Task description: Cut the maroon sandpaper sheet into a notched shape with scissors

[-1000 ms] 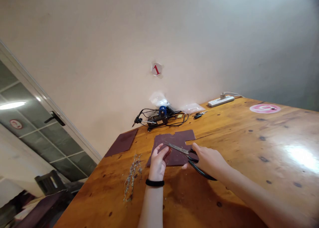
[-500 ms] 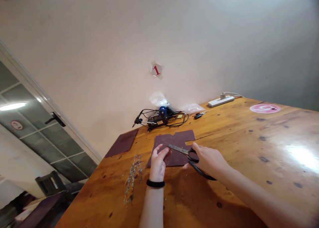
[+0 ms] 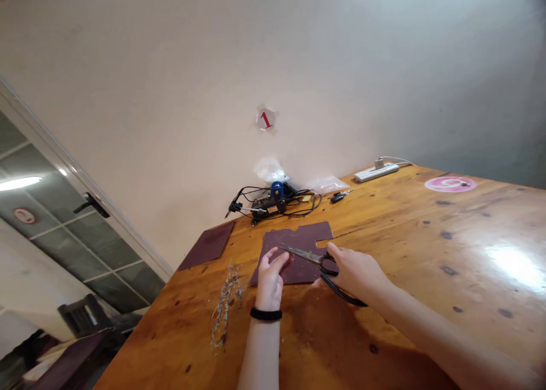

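While left fingers [image 3: 278, 259] still pin the maroon sheet [image 3: 303, 273] flat, right fingers [image 3: 336, 254] stay closed on scissors [image 3: 303, 254].

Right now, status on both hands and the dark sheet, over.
Left hand resting on dark maroon sheet. Right hand gripping black-handled shears, blades over the sheet. Dried sprigs beside it on the wooden table, not touching.

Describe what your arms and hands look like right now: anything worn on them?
Both arms are bare, with no sleeves or gloves in view. A black band circles the left hand's wrist. The right hand and right forearm show no band or markings.
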A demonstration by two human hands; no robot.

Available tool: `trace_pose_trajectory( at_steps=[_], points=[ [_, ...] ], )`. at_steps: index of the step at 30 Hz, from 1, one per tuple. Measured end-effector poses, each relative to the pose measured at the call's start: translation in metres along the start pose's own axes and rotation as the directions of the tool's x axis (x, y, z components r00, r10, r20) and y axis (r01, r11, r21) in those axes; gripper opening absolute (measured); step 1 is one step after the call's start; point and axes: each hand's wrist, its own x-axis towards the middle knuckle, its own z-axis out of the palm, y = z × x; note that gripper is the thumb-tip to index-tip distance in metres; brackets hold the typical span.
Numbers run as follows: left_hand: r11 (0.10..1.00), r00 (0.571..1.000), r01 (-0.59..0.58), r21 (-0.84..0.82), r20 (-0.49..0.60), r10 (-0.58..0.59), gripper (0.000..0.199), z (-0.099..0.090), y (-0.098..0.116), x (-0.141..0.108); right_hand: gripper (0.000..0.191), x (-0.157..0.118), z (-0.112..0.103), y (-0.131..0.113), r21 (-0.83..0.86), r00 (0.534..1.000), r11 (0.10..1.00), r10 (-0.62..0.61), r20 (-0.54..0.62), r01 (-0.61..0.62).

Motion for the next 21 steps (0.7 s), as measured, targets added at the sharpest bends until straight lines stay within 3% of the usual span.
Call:
trace_pose_trajectory(
  at_steps=[21],
  points=[
    [0.999, 0.999, 0.045, -0.025, -0.005, -0.045, 0.028, 0.0007, -0.0016, -0.0004, 0.054, 0.0008, 0.0031, 0.002, -0.039, 0.999, 0.998, -0.04, -0.007, 0.04]
  ],
)
